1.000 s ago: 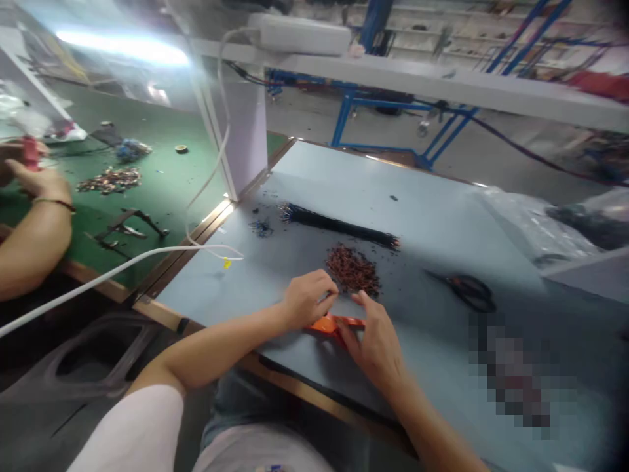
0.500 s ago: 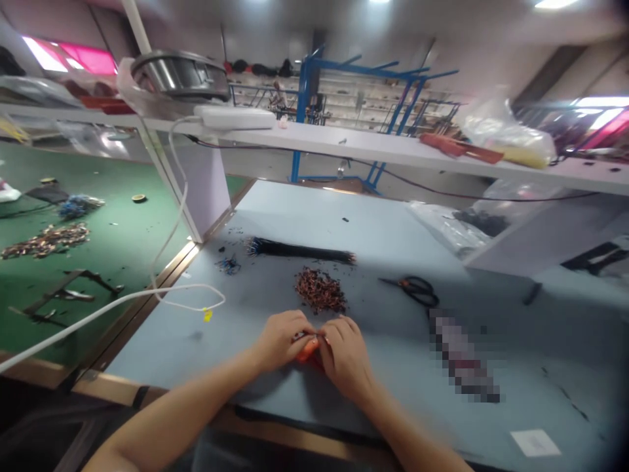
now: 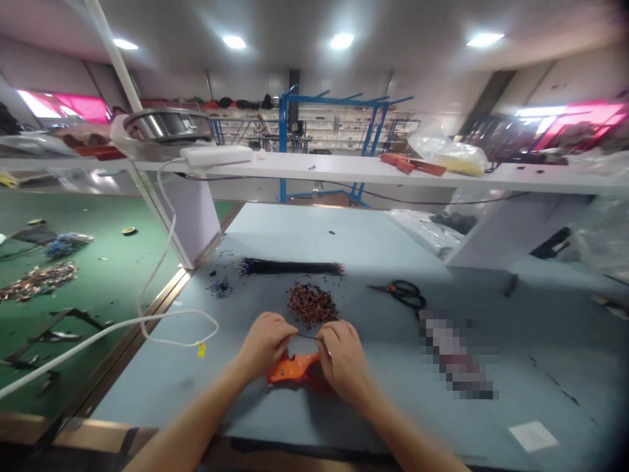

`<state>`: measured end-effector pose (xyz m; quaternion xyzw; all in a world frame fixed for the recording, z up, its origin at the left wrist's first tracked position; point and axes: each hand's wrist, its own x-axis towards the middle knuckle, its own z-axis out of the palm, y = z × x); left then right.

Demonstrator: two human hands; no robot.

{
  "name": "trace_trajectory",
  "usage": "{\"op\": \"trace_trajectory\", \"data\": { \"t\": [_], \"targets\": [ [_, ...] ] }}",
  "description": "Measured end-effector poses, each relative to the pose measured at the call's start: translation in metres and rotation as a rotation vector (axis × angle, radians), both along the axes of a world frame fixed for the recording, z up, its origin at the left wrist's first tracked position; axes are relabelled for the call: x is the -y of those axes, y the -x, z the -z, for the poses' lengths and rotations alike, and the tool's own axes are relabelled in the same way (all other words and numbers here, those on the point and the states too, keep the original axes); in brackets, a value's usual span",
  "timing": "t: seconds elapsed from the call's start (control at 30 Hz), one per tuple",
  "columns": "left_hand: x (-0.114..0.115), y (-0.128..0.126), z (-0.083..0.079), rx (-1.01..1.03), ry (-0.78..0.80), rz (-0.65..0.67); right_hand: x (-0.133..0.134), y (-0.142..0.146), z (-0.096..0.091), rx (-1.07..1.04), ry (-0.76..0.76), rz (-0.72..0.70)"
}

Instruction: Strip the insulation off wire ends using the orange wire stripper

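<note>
Over a blue-grey table, the left hand, thumb against fingers, pinches a thin dark wire. An orange tool lies between the hands; a wire bundle and brown scraps lie beyond. The right hand, fingers bunched, pinches the wire too. Scissors lie farther right.

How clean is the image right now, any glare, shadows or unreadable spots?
Head view: ceiling lights flare white; head view: thin dark strand between left hand and right hand lacks fine detail; head view: shadow on the table below the orange tool; head view: a pixelated patch near the scissors hides what's there.
</note>
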<state>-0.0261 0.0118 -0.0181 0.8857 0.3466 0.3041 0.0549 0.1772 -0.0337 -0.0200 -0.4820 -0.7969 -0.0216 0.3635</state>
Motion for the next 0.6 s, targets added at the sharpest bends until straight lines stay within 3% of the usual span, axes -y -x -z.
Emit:
{"op": "trace_trajectory", "data": {
  "t": [0.27, 0.47, 0.6],
  "targets": [
    [-0.004, 0.003, -0.001, -0.073, 0.123, -0.033, -0.005, -0.005, -0.001, 0.011, 0.000, 0.079],
    [-0.004, 0.000, -0.009, -0.087, 0.110, 0.173, -0.009, -0.010, -0.004, 0.098, 0.050, 0.136],
    [-0.003, 0.002, -0.013, -0.107, 0.129, 0.186, -0.011, -0.013, -0.005, 0.111, 0.107, 0.127]
  ]
}}
